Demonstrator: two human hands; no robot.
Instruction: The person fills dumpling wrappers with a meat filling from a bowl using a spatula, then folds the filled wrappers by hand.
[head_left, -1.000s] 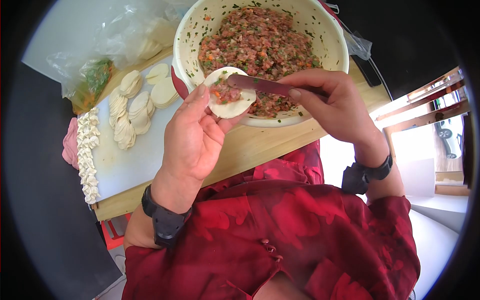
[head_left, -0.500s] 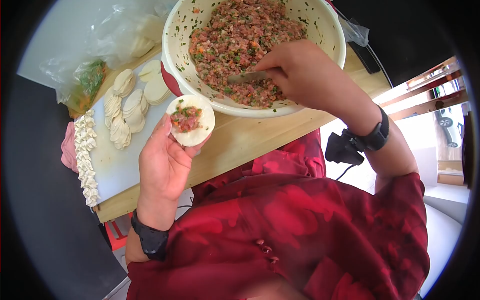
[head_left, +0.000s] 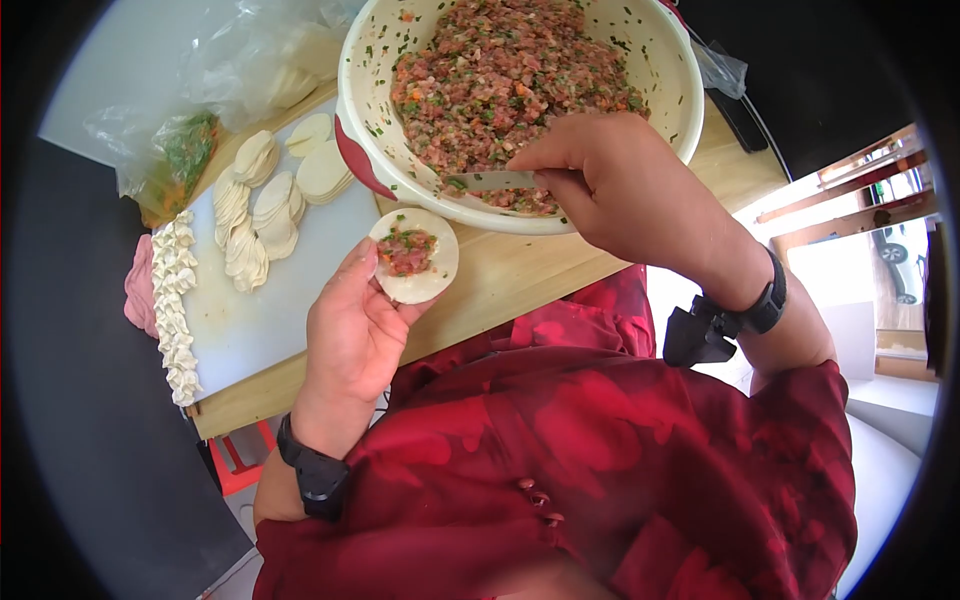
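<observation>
My left hand holds a round dumpling wrapper by its edge, just below the bowl's rim. A small heap of meat filling lies in the middle of the wrapper. My right hand is closed on a flat, pale spreader, perhaps a butter knife; its far end is at the near inner wall of the bowl, with bits of filling on it. The large cream bowl contains a big mass of minced meat filling flecked with green and orange.
On the white board lie overlapping stacks of round wrappers and a row of folded dumplings along the left edge. Plastic bags, one with greens, lie behind. A pink cloth is at far left.
My left hand has moved right with the filled wrapper. The spreader has shifted slightly down and left, toward the near wall of the bowl. The view has also shifted slightly.
</observation>
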